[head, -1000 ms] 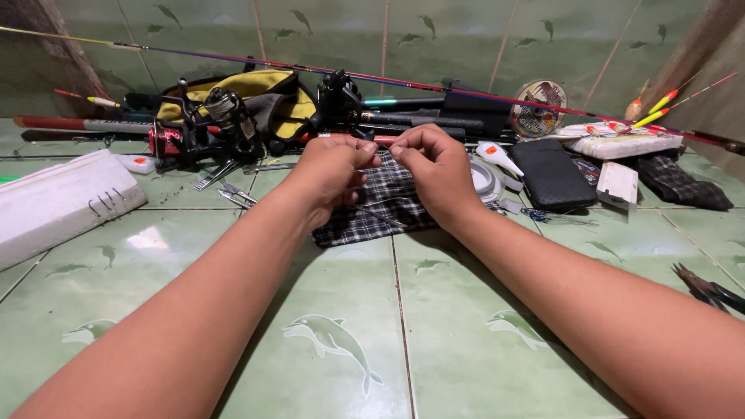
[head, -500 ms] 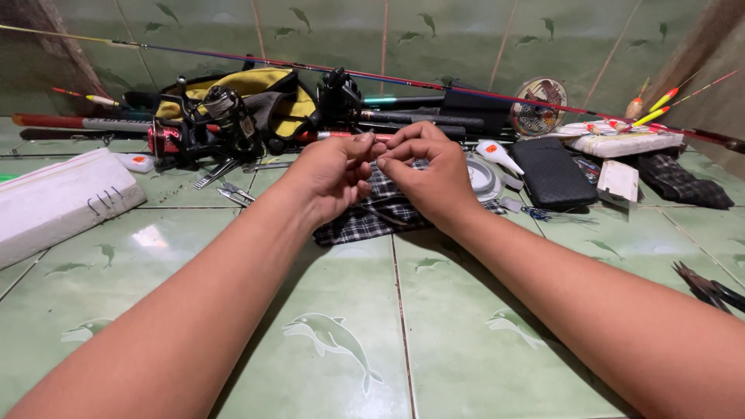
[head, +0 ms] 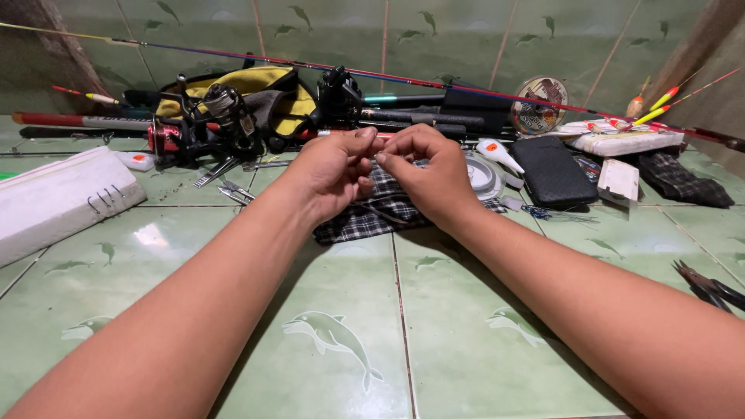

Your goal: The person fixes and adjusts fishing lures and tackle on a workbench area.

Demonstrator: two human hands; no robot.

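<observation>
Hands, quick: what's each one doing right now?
Left hand: fingers pinched shut above the checkered cloth; what they hold is too small to tell.
Right hand: pinched shut against the left, contents likewise unclear.

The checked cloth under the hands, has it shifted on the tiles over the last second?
No. The checked cloth lies on the same tile seam, beside the black pouch, as before.

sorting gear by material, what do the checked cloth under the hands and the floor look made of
Checked cloth: woven fabric, matte, judging by its soft folds. Floor: glazed ceramic tile, probably; glossy green with grout lines and printed dolphins.
</observation>
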